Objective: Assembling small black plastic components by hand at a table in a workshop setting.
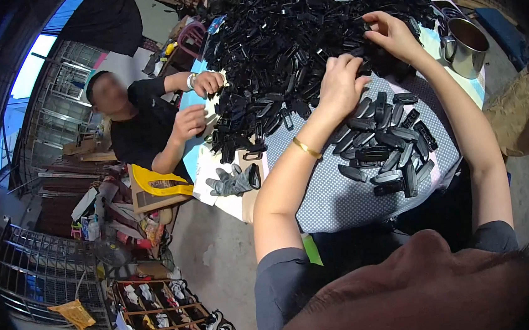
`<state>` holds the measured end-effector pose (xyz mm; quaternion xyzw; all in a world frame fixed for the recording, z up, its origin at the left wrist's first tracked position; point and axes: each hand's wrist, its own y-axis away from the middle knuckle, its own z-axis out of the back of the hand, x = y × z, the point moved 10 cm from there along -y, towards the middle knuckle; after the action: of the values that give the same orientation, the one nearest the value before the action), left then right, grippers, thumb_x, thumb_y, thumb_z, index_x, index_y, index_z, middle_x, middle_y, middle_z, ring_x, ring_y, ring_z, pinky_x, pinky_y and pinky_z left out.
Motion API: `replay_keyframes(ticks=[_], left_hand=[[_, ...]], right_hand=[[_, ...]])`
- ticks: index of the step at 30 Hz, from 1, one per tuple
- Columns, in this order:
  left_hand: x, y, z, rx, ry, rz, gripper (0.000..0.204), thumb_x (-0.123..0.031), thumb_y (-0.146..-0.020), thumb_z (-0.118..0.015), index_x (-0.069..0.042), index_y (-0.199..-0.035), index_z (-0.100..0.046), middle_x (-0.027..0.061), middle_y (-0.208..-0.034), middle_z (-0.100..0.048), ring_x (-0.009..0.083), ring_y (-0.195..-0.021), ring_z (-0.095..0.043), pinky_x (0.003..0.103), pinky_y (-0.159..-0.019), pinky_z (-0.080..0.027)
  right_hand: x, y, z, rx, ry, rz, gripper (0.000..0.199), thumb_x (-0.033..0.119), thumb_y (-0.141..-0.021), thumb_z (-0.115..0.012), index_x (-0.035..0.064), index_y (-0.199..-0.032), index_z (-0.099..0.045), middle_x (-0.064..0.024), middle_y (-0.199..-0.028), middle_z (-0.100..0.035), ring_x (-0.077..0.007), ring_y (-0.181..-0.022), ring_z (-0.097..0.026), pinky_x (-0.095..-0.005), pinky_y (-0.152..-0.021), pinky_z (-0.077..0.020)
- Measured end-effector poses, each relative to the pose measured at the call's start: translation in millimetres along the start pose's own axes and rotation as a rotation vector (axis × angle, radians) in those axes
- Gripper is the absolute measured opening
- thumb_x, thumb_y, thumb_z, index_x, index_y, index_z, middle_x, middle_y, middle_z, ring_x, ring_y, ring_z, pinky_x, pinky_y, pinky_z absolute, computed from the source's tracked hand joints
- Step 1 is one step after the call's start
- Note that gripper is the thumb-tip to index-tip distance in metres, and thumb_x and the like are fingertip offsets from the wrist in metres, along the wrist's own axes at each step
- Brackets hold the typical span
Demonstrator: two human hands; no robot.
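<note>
1. A broad table under a grey cloth with small white dots (318,204) is filling the middle of the room, its far part lying under pale sheets.
2. A great heap of small black plastic pieces (304,42) is covering the table's far side.
3. On the left, a co-worker in a black short-sleeved shirt (150,115) is facing the heap's edge.
4. A loose cluster of elongated, glossy black-and-grey pieces (398,135) is lying on the near right of the cloth.
5. The person's left hand (341,88) is bending its fingers at the heap's near edge, thumb apart; I cannot tell whether it is pinching a piece.
6. The right hand (397,39) is curving thumb and forefinger toward each other over the heap's right side; whether anything is sitting between them, I cannot tell.
7. A shiny steel mug (472,52) is standing at the far right.
8. A crumpled grey glove (234,180) is resting on the left edge.
9. A gold-coloured bracelet (306,149) is circling the left wrist.
</note>
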<state>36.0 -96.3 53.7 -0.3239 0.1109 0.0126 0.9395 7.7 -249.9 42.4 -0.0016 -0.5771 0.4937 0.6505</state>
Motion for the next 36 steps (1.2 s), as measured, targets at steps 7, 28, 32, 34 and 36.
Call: replay_keyframes(ticks=[7, 28, 32, 34, 36], left_hand=[[18.4, 9.2, -21.7, 0.247, -0.218, -0.037, 0.028, -0.005, -0.069, -0.06, 0.002, -0.095, -0.053, 0.0159, -0.095, -0.053, 0.0319, -0.089, -0.049, 0.036, -0.08, -0.043], [71.7, 15.0, -10.7, -0.175, 1.258, 0.613, 0.024, 0.002, -0.073, -0.064, 0.0, -0.096, -0.056, 0.0055, -0.083, -0.059, 0.01, -0.069, -0.057, 0.021, -0.063, -0.048], [73.3, 17.1, -12.3, -0.178, 1.333, 0.641, 0.031, 0.003, -0.073, -0.063, 0.004, -0.103, -0.056, 0.0068, -0.089, -0.06, 0.0115, -0.075, -0.057, 0.022, -0.067, -0.049], [72.1, 16.2, -9.7, -0.162, 1.264, 0.625, 0.032, 0.003, -0.074, -0.062, 0.004, -0.105, -0.056, 0.0073, -0.09, -0.061, 0.0113, -0.076, -0.057, 0.022, -0.067, -0.048], [70.2, 16.8, -7.1, -0.167, 1.197, 0.606, 0.032, 0.001, -0.074, -0.063, 0.004, -0.106, -0.056, 0.0084, -0.092, -0.061, 0.0117, -0.077, -0.058, 0.022, -0.069, -0.048]], right_hand=[[28.0, 21.7, -32.1, 0.25, -0.121, -0.12, 0.03, 0.006, -0.081, -0.046, 0.0003, -0.109, -0.053, -0.0092, -0.078, -0.062, -0.0117, -0.064, -0.058, -0.0253, -0.061, -0.0476], [44.0, 32.4, -41.3, 0.202, -0.1, 0.035, 0.021, 0.015, -0.078, -0.06, -0.001, -0.092, -0.063, -0.0125, -0.081, -0.064, -0.0153, -0.072, -0.061, -0.0269, -0.064, -0.047], [44.4, 33.2, -40.7, 0.173, -0.114, 0.005, 0.02, 0.014, -0.077, -0.061, -0.0006, -0.091, -0.064, -0.0117, -0.08, -0.064, -0.0159, -0.071, -0.061, -0.0265, -0.062, -0.0469], [47.9, 32.8, -39.6, 0.169, -0.068, 0.058, 0.019, 0.013, -0.077, -0.061, -0.0001, -0.09, -0.064, -0.0113, -0.08, -0.063, -0.0165, -0.07, -0.061, -0.0269, -0.061, -0.0469], [54.7, 34.8, -40.3, 0.165, -0.023, 0.112, 0.018, 0.013, -0.077, -0.061, 0.0003, -0.089, -0.064, -0.0109, -0.08, -0.063, -0.0172, -0.069, -0.061, -0.0273, -0.06, -0.0469]])
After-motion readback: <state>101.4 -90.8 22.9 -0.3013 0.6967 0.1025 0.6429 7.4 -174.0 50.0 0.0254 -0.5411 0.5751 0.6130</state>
